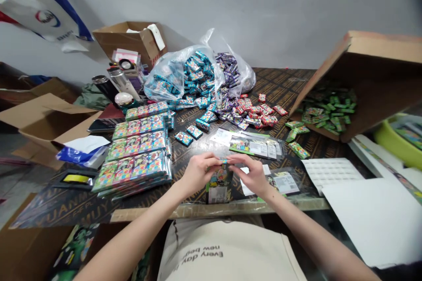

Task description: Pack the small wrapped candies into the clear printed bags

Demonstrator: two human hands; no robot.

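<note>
My left hand (200, 170) and my right hand (251, 173) meet over the table's front edge, fingers pinched from both sides on a small blue box (224, 161). The fingers cover most of that box. Just under it is a dark printed packet (219, 191) with a pale label; whether the hands also grip its top edge I cannot tell. Beyond my hands lie two loose blue boxes, the nearer a blue box (183, 138). More flat printed packets (256, 145) lie above and to the right of my right hand.
Stacked filled packs (135, 153) stand at left beside a tape roll (77, 179). Behind are plastic bags of blue boxes (198, 72) and purple boxes (228, 68), and a pile of red boxes (255, 112). A tipped carton (372, 79) holds green boxes (332, 109) at right.
</note>
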